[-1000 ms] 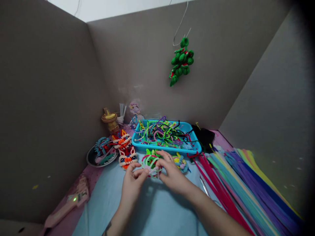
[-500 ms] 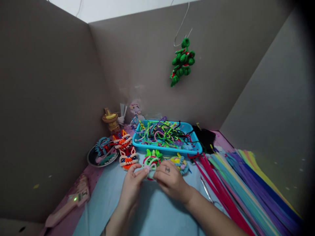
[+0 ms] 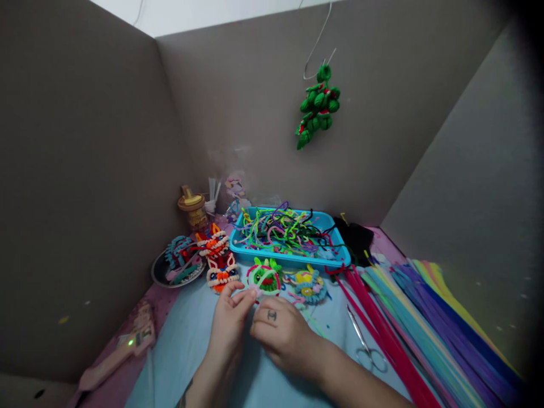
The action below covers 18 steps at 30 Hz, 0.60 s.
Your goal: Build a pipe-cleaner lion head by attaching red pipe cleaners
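Between the thumb and fingers of my left hand [image 3: 227, 320] is a pinched pale pink and mint-green pipe cleaner piece [image 3: 255, 291], its pale strands curving up and to the right. My right hand [image 3: 287, 337], wearing a ring, is closed just right of and below it; what its fingertips grip is mostly hidden, though it seems to be a strand of that piece. Right behind the hands lies a green pipe cleaner figure [image 3: 272, 265] with red edging. To its right is a yellow and blue pipe cleaner figure [image 3: 311, 288].
A blue tray [image 3: 289, 262] of tangled pipe cleaners stands behind. Scissors [image 3: 361, 334] and long pipe cleaner bundles [image 3: 429, 323] lie at right. An orange lion-like figure [image 3: 223, 275], a metal bowl [image 3: 182, 283] and a pink glue gun [image 3: 119, 357] are at left.
My right hand has moved down and slightly left, uncovering the yellow and blue figure and more of the scissors. My left hand keeps its pinch in nearly the same place.
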### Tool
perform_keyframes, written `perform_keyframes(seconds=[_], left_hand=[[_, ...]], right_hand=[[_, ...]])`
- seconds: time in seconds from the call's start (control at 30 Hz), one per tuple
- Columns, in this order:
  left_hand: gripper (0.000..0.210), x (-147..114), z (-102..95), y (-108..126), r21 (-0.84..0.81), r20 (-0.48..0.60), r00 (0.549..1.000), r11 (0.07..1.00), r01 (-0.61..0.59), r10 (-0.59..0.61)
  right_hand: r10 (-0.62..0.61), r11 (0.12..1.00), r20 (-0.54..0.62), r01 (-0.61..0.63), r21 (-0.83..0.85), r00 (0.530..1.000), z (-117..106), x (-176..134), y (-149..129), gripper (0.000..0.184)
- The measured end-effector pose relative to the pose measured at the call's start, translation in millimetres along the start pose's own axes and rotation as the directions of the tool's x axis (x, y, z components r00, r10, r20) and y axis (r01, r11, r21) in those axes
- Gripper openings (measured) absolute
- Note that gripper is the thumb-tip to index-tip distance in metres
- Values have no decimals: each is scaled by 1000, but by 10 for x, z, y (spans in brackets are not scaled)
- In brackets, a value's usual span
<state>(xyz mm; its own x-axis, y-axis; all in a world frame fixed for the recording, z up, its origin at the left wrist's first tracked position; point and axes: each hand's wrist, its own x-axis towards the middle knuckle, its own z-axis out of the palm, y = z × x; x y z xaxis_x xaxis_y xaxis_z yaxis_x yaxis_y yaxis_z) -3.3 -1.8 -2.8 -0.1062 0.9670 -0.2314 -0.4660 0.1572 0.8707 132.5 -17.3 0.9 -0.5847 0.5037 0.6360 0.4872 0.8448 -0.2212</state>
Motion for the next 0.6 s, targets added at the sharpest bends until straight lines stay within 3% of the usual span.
perform_keyframes(seconds=[0.1,0.17,0.3,0.47,0.6], left_hand=[[49,-10,8,15,8,0,1000,1000,-13,13],[48,-24,15,31,40,-10,999,999,-34,34],[44,-53,27,33,122,-8,997,989,-79,80],[45,-58,25,-11,151,32,996,985,-83,79],[46,-62,15,-43,160,57,997,985,-68,60]], right_hand=[[42,993,-58,-35,111,997,-43,16,-17,21],[170,967,-144,-137,215,975,-76,16,7,22],[447,887,-302,-375,269,842,-59,3,77,9],[530,841,-264,-460,286,806,8,24,107,9],[636,763,-244,-549,342,732,1,51,110,14]])
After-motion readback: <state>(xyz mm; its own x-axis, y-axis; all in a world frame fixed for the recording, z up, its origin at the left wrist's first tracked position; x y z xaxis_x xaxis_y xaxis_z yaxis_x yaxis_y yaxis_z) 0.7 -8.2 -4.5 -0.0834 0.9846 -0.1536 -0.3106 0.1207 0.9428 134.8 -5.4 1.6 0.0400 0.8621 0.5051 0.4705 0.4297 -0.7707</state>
